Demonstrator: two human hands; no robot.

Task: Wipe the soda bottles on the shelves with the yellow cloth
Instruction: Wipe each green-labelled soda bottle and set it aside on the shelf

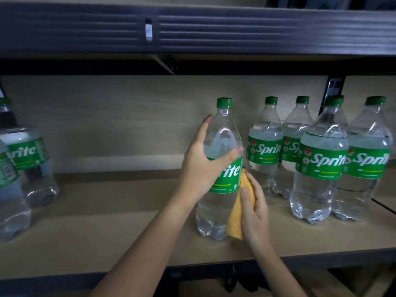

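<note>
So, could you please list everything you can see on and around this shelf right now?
Held Sprite bottle: one, clear with green cap and label, upright at the middle of the shelf.
Sprite bottles on the right: four, clear with green caps and labels, standing in a cluster right of the held one.
Sprite bottles on the left: at least two, same colours, at the left edge, partly cut off.
Yellow cloth: one, yellow-orange, against the held bottle's lower right side.
Shelf: one, light wood board with dark frame.
Upper shelf edge: one, dark, across the top.
Left hand: one, grip round the held bottle's shoulder.
Right hand: one, grips the cloth.
</note>
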